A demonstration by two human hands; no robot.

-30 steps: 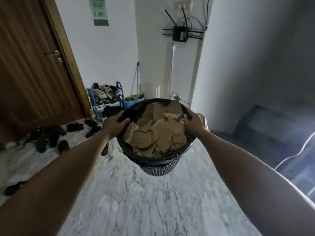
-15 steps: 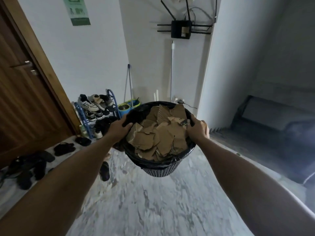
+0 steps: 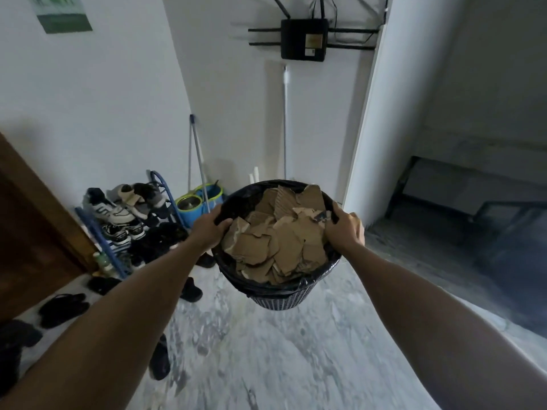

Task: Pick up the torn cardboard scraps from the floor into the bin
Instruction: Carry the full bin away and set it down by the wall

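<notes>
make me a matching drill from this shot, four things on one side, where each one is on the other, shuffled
Things:
1. cardboard scraps
2. router
3. sneakers
4. left hand

Places:
A. on the blue shoe rack
B. gripping the bin rim
C. piled inside the bin
D. mounted high on the wall

Pairs: 1-C, 2-D, 3-A, 4-B
</notes>
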